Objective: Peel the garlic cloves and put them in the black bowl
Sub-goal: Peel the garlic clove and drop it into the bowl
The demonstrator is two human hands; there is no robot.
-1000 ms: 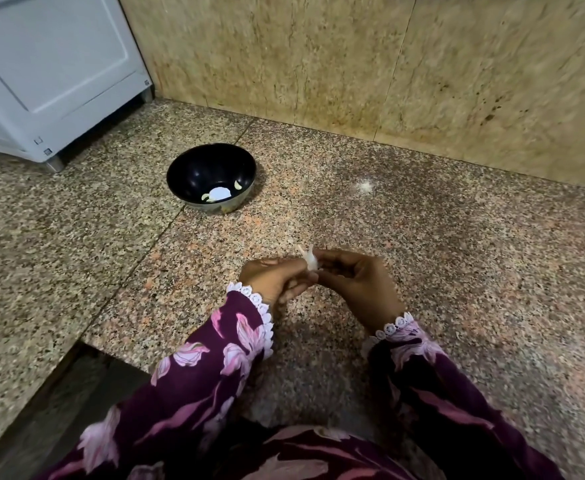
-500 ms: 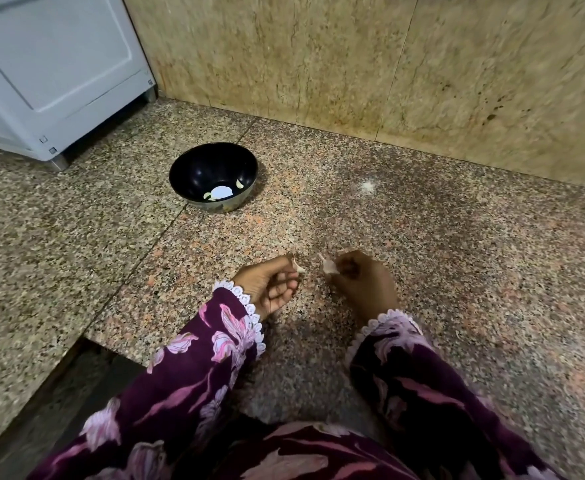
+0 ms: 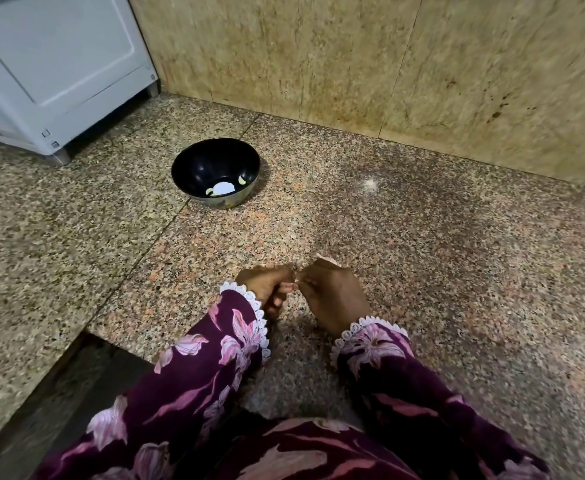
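Hands: your left hand (image 3: 267, 289) and right hand (image 3: 332, 292) meet, fingers curled tight.
Garlic skin (image 3: 327, 260): pinched at your right fingertips.
Black bowl (image 3: 194, 161): two cloves (image 3: 242, 181) inside.

Bowl (image 3: 215, 172) on counter (image 3: 422, 254), beyond-left of hands (image 3: 299, 294).

Black bowl (image 3: 194, 161) upright on granite, two pale peeled garlic cloves (image 3: 242, 181) inside.

Black bowl (image 3: 215, 168); speckled granite floor (image 3: 457, 254); purple floral sleeves (image 3: 215, 368).
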